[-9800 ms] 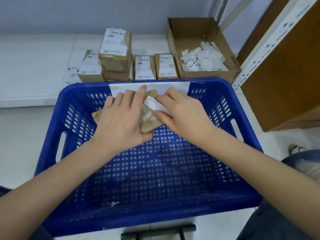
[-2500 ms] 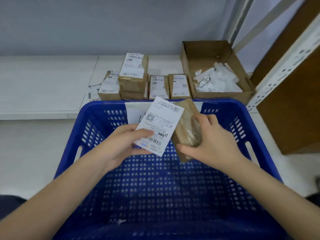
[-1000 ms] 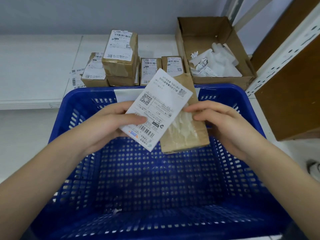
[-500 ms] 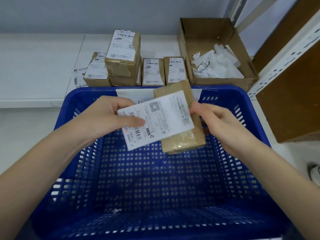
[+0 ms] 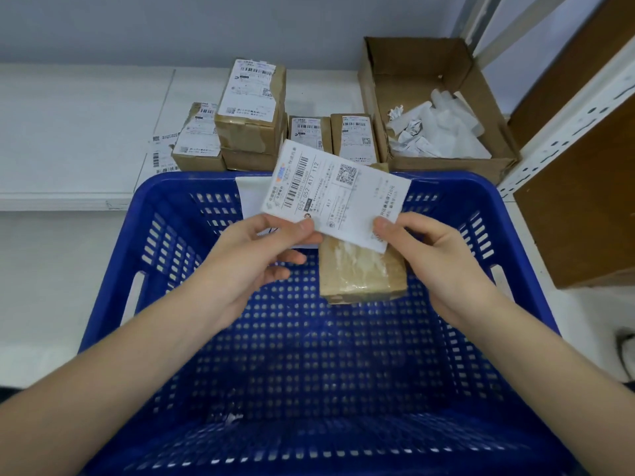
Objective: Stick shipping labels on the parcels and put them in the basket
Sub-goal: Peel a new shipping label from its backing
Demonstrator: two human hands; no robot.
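Observation:
A white shipping label (image 5: 335, 195) with barcodes and a QR code is held above the blue basket (image 5: 165, 214). My left hand (image 5: 254, 262) pinches its lower left corner between thumb and fingers. My right hand (image 5: 436, 259) pinches its lower right corner and also supports a brown taped parcel (image 5: 360, 274) that hangs under the label. The label covers the parcel's upper part. The basket bottom holds only a small scrap.
Several labelled brown parcels (image 5: 251, 108) are stacked on the white ledge behind the basket. An open cardboard box (image 5: 443, 163) with crumpled backing paper stands at the back right. Loose label sheets (image 5: 161, 152) lie at the back left. A brown shelf unit (image 5: 580, 187) stands at the right.
The label has turned and risen, and now both hands pinch its lower corners. The parcel has dropped lower under the label, with its near end showing.

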